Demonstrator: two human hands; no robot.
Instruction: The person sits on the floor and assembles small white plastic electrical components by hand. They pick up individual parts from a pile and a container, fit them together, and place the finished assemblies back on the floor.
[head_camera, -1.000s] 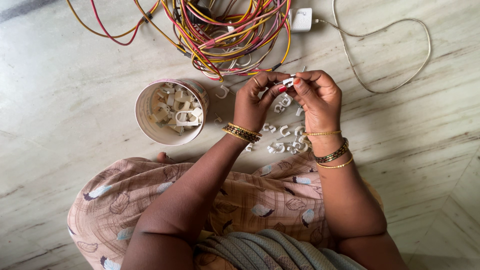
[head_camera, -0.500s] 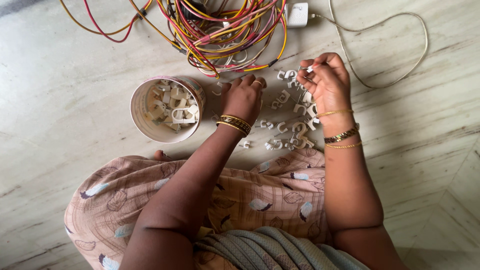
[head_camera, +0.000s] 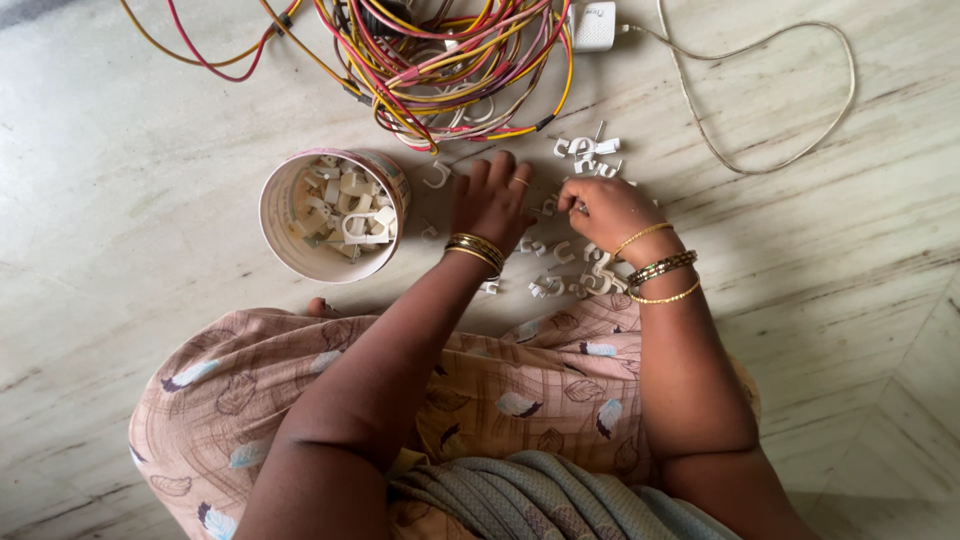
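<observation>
Your left hand (head_camera: 490, 205) lying flat, fingers spread, on floor (head_camera: 150, 120) among loose white cable clips (head_camera: 585, 150). Your right hand (head_camera: 605, 210) curling, fingertips pinching at one clip; grip unclear. Risk: nails sticking up pricking palm; sweeping wrist scattering clips; elbow tipping round tub (head_camera: 335, 215).

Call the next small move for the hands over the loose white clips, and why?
Probably the right hand pinches up one loose white clip from the scatter on the floor. Its fingers are curled down among the clips, the left hand rests flat beside it, and the round tub of clips sits open at the left.
</observation>
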